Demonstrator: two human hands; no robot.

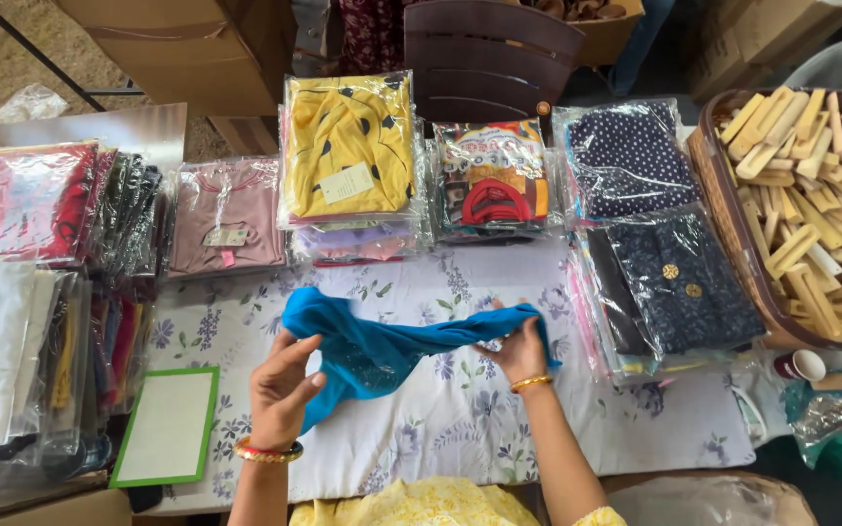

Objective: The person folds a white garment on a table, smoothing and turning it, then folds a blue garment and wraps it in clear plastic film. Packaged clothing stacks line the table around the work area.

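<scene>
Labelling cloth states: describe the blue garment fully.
The blue garment is bright turquoise, soft knit-looking fabric, bunched and partly twisted, unpackaged. It lies across the floral table cover at the centre. The left hand grips its lower left part, the right hand pinches its right end. Its type cannot be told.

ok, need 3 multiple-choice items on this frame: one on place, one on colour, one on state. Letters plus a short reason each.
1. Where does the basket of wooden sticks sit?
A. far right
B. far left
C. in the person's lap

2. What colour is the cloth in the hands?
A. red
B. blue
C. white

3. How is the cloth held?
A. folded flat, untouched
B. sealed in a plastic bag
C. bunched, between both hands

Answers: 1 A, it stands at the right edge of the table. 2 B, the fabric is bright blue. 3 C, the left hand and right hand each grip an end of it, loose and unbagged.
</scene>
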